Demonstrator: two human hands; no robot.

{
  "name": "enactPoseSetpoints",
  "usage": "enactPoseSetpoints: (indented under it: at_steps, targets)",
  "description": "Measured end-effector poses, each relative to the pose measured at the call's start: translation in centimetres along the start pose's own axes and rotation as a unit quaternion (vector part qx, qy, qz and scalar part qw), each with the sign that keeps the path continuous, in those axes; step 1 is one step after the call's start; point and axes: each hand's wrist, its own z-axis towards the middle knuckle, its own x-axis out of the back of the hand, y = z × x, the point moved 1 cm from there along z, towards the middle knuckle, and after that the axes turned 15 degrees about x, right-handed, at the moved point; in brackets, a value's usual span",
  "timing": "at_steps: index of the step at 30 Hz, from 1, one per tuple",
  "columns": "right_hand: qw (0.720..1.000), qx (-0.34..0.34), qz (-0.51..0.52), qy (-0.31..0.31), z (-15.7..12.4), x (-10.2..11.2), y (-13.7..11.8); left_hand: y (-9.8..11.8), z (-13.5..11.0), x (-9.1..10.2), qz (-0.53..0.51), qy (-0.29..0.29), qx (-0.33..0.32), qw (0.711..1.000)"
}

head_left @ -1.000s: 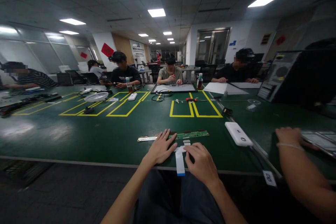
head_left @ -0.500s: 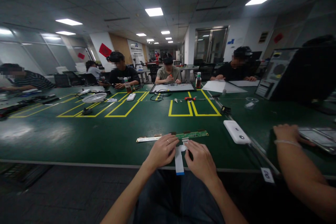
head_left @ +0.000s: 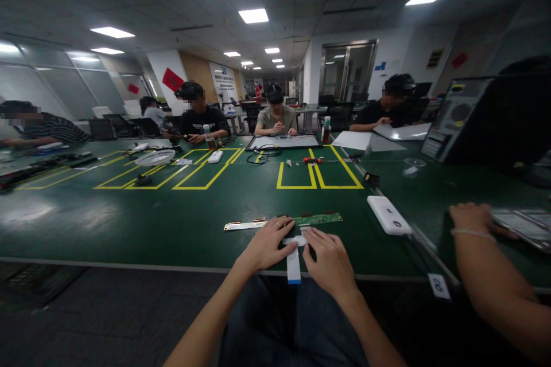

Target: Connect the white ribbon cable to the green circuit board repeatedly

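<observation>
A long, narrow green circuit board [head_left: 321,219] lies near the table's front edge, its left part pale and shiny. From it a white flat ribbon cable [head_left: 293,264] runs towards me, its blue-tipped end hanging over the table edge. My left hand [head_left: 269,243] rests across the middle of the board, fingers stretched out and thumb lying on the cable. Close beside it, my right hand [head_left: 330,258] has its fingertips together at the cable's upper right end. The exact contact under those fingertips is hidden.
A white power bank [head_left: 388,215] with a black cable lies to the right, near another person's arm [head_left: 486,269]. Further back are a red screwdriver [head_left: 312,160], a black cable [head_left: 262,153], a white fan part [head_left: 155,157] and a computer case [head_left: 451,117]. Several people sit around.
My left hand has flattened, its thumb moving right onto the ribbon cable. My right hand stays almost in place. Across the table, a person has raised a white sheet.
</observation>
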Motion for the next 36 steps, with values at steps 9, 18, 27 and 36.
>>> enactPoseSetpoints:
  at_steps: [9, 18, 27, 36]
  targets:
    - [1.000, 0.007, 0.004, 0.001, -0.1, 0.0, -0.1, 0.1, 0.1, 0.6, 0.002, -0.036, -0.009, 0.999]
    - [1.000, 0.007, 0.002, -0.002, 0.0, 0.3, -0.3, 0.0, -0.1, 1.1, -0.026, -0.055, -0.020, 0.998]
    - [0.999, -0.007, -0.036, -0.023, -0.1, 0.3, -0.6, -0.1, 0.1, 0.8, -0.023, -0.053, -0.016, 0.998]
    - [0.999, -0.006, -0.047, -0.026, -0.4, 0.1, -0.7, 0.0, 0.2, 0.7, -0.033, -0.049, -0.005, 0.998]
